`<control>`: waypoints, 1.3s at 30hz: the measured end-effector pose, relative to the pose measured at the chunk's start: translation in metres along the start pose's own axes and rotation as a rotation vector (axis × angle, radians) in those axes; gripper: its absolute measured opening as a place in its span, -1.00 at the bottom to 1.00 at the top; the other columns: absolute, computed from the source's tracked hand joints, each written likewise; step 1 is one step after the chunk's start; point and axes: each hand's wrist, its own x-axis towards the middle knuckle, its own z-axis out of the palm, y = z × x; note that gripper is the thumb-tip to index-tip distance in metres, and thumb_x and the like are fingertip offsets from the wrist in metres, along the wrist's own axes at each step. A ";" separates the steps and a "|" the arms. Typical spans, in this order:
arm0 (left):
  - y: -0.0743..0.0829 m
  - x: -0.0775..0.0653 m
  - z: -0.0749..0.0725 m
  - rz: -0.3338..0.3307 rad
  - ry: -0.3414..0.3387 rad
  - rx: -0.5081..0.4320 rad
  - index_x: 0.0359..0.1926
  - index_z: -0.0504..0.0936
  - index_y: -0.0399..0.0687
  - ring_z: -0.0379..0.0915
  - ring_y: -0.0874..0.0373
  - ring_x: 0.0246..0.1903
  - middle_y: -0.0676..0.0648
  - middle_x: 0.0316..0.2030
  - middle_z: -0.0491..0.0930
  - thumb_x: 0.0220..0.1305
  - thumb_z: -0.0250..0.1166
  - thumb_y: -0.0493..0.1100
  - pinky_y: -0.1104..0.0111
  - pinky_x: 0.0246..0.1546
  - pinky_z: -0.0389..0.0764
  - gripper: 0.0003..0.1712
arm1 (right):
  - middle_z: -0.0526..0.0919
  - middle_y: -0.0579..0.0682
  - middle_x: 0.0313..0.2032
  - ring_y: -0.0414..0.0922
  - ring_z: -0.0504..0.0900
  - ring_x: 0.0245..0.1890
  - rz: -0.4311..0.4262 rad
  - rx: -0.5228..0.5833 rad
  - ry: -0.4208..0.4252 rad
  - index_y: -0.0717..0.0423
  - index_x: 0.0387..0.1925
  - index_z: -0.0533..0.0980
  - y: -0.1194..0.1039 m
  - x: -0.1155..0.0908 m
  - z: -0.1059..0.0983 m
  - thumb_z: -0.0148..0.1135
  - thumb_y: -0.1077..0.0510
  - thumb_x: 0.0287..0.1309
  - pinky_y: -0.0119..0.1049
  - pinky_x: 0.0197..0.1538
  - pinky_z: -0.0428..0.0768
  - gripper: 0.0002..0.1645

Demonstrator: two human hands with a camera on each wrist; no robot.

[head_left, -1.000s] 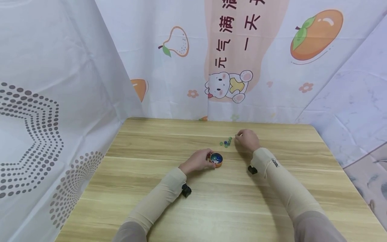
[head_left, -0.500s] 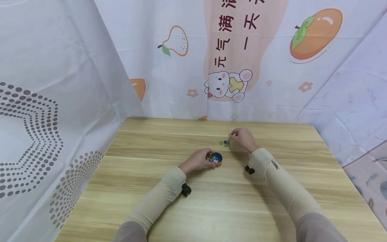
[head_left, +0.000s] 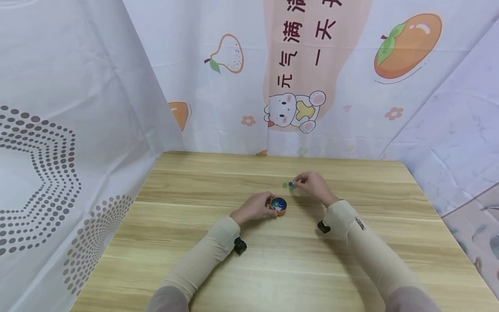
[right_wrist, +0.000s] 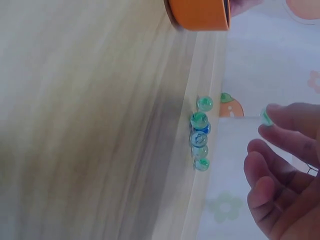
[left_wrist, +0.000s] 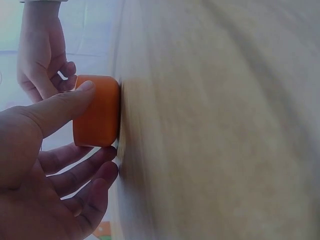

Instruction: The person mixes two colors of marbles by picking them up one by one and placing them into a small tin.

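Observation:
My left hand (head_left: pixel 255 207) holds a small round orange tin (head_left: pixel 279 212) upright on the table, thumb on one side and fingers at the other. Blue and green glassy pieces show inside the tin in the head view. My right hand (right_wrist: pixel 290 165) pinches a clear-and-green glass marble (right_wrist: pixel 266 118) between thumb and index finger, raised off the table. Its other fingers are loosely curled. Several green and blue marbles (right_wrist: pixel 199 139) lie in a loose cluster on the table beside that hand, beyond the tin; in the head view the right fingertips partly cover the cluster (head_left: pixel 290 185).
The wood-grain table (head_left: pixel 273 268) reaches back to a white printed curtain (head_left: pixel 234 99). Another curtain (head_left: pixel 97 143) hangs along the left side. A small black camera (head_left: pixel 240 245) is on the left wrist, and another black one (head_left: pixel 323 227) on the right.
My right hand has shifted left and then slightly nearer, so its fingertips now cover part of the marble cluster. The left hand and the tin have stayed in place.

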 end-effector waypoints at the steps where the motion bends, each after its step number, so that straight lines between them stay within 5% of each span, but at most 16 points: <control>1: 0.000 0.000 0.000 0.000 -0.001 0.000 0.12 0.40 0.03 0.43 0.20 -0.10 0.02 -0.10 0.53 -0.02 0.35 0.10 0.33 -0.05 0.45 -0.33 | 0.62 0.08 -0.36 -0.09 0.51 -0.38 -0.008 0.005 -0.006 0.14 -0.24 0.60 0.000 -0.001 0.001 0.16 0.06 0.11 -0.31 -0.37 0.44 -0.74; 15: 0.002 -0.003 0.001 0.001 0.006 0.011 0.12 0.40 0.01 0.44 0.18 -0.09 0.02 -0.09 0.53 -0.01 0.35 0.08 0.31 -0.04 0.45 -0.34 | 0.62 -0.02 -0.39 -0.17 0.50 -0.41 -0.073 0.013 -0.060 0.05 -0.29 0.62 -0.008 -0.014 0.013 0.19 0.04 0.09 -0.33 -0.36 0.46 -0.78; 25: 0.003 -0.002 0.002 0.003 0.005 -0.002 0.11 0.40 0.01 0.44 0.21 -0.12 0.02 -0.10 0.54 -0.02 0.36 0.07 0.33 -0.07 0.46 -0.34 | 0.62 -0.05 -0.46 -0.23 0.48 -0.45 -0.206 -0.021 -0.081 0.08 -0.33 0.63 -0.011 -0.019 0.019 0.23 0.15 0.04 -0.39 -0.37 0.47 -0.86; 39: 0.001 0.001 0.002 0.018 0.015 0.004 0.10 0.41 0.02 0.45 0.20 -0.12 0.03 -0.10 0.54 -0.04 0.37 0.07 0.33 -0.07 0.47 -0.35 | 0.60 -0.09 -0.49 -0.25 0.47 -0.47 -0.186 -0.009 -0.134 0.06 -0.33 0.63 -0.016 -0.027 0.029 0.26 0.13 0.01 -0.42 -0.41 0.44 -0.85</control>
